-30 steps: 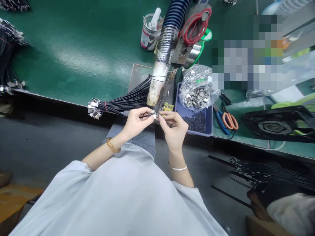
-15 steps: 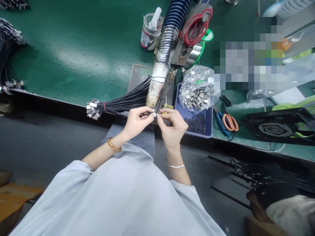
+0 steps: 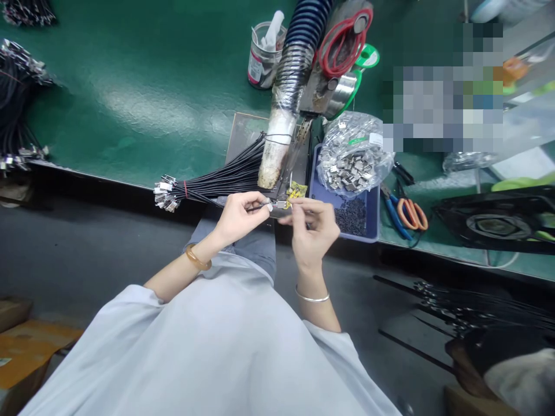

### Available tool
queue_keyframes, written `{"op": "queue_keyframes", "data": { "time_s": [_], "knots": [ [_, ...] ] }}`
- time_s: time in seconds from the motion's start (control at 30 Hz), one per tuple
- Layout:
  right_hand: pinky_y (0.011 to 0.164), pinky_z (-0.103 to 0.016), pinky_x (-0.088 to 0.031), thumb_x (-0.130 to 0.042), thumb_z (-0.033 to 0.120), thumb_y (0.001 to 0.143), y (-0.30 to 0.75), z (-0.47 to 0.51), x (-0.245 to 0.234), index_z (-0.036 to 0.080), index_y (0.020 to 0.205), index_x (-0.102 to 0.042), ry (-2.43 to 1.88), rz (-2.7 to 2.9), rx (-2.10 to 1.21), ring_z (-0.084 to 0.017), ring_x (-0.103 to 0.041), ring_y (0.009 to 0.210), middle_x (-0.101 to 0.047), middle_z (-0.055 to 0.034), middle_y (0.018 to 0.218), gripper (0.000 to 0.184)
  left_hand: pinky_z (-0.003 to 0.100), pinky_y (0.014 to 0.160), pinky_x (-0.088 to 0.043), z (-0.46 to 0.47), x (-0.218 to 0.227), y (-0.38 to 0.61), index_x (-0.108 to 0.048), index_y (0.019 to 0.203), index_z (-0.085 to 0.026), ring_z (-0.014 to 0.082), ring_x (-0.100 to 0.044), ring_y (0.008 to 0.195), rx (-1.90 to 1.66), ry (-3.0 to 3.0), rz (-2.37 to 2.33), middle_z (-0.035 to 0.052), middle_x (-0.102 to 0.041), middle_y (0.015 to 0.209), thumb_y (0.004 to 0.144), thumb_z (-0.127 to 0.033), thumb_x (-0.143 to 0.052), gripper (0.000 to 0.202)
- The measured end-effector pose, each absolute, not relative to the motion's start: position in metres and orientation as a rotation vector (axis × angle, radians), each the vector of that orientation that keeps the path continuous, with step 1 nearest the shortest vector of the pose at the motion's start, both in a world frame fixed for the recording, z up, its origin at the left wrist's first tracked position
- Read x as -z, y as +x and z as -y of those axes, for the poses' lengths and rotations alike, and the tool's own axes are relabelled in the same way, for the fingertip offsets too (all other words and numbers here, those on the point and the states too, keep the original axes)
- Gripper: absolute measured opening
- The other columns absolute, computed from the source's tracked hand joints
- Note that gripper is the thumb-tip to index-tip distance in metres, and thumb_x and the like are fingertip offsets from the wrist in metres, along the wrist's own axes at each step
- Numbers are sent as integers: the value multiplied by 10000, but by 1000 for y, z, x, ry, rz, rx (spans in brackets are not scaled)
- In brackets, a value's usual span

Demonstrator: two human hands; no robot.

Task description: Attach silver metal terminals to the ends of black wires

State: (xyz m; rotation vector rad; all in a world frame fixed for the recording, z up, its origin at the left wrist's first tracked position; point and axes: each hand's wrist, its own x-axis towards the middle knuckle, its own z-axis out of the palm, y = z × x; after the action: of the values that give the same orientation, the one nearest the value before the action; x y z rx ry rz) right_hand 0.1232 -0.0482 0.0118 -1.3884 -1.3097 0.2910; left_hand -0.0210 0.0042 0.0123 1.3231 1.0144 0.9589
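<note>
My left hand (image 3: 236, 216) is closed on a thin black cable, pinching it near its tip by the bench's front edge. My right hand (image 3: 313, 228) is closed in a pinch on a small metal connector shell (image 3: 281, 204) at that cable's end. The two hands nearly touch. Just behind them a bundle of black cables (image 3: 217, 180) with metal ends lies fanned out to the left. A yellowed nozzle on a ribbed hose (image 3: 281, 141) hangs down right above the hands.
A blue tray (image 3: 366, 228) holds a clear bag of metal shells (image 3: 353, 159) and small black bits. Blue-and-orange pliers (image 3: 401, 211) lie to its right. A tin (image 3: 262, 58) stands on the green bench. More cable bundles lie far left (image 3: 17, 110) and lower right (image 3: 477, 306).
My right hand has shifted slightly right and its fingers have re-pinched the shell. The view has drifted a little. My left hand keeps its hold on the cable.
</note>
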Motion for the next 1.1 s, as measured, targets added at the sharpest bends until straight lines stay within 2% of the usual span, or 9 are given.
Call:
{"op": "queue_keyframes", "data": {
  "time_s": [0.1,0.2,0.37,0.43,0.53,0.63,0.73,0.97,1.1],
  "knots": [
    [423,-205,-392,-564,342,971,124,53,-16,227,826,-574,-1462,1226,-298,-71,-485,396,-606,66,611,185,197,539,-386,-1,-11,-24,-680,680,-136,84,-492,550,-955,1486,-1023,3,-635,620,760,-230,-624,135],
    [480,-210,-394,-635,335,910,123,53,-18,220,747,-599,-1589,1490,-326,-78,-479,430,-508,80,519,203,213,542,-352,3,-10,-25,-647,646,-151,83,-458,546,-995,1694,-991,-3,-606,607,777,-185,-589,148],
    [488,-214,-380,-573,291,912,118,52,-16,220,723,-581,-1571,1631,-419,-80,-473,450,-557,59,565,203,217,550,-363,3,-8,-29,-629,640,-155,88,-460,558,-963,1695,-916,-8,-591,604,782,-198,-600,150],
    [470,-216,-375,-566,326,925,123,54,-18,222,737,-582,-1558,1595,-471,-83,-461,443,-556,57,574,215,208,549,-389,0,-9,-33,-664,692,-146,85,-482,557,-882,1546,-862,-6,-606,611,776,-238,-631,129],
    [483,-233,-387,-562,401,931,147,54,-25,220,767,-610,-1638,1421,-312,-101,-479,469,-575,41,598,249,201,517,-392,-6,-13,-40,-686,713,-133,73,-477,511,-757,1306,-760,-18,-574,558,745,-324,-729,199],
    [559,-275,-402,-610,432,876,187,46,-29,211,739,-654,-1870,1378,-102,-127,-495,517,-616,9,608,263,191,493,-368,-12,-18,-43,-687,658,-123,56,-445,494,-685,1177,-695,-27,-553,534,655,-369,-851,296],
    [574,-303,-375,-683,416,782,225,33,-25,206,668,-664,-2063,1464,-165,-152,-506,538,-670,-32,634,240,187,510,-376,-16,-21,-41,-692,620,-114,53,-454,522,-669,1144,-667,-16,-580,560,585,-372,-909,339],
    [564,-284,-364,-734,331,688,245,19,-21,214,581,-615,-2168,1645,-505,-152,-543,536,-640,-1,567,198,208,579,-437,-19,-13,-35,-706,638,-120,87,-545,583,-721,1194,-662,8,-640,606,630,-322,-835,240],
    [521,-262,-346,-669,354,724,230,24,-23,217,634,-591,-2071,1491,-394,-114,-465,480,-583,31,544,181,213,566,-431,-18,-11,-34,-713,681,-127,87,-518,557,-767,1238,-721,-2,-632,588,673,-319,-784,205]
  ]
}}
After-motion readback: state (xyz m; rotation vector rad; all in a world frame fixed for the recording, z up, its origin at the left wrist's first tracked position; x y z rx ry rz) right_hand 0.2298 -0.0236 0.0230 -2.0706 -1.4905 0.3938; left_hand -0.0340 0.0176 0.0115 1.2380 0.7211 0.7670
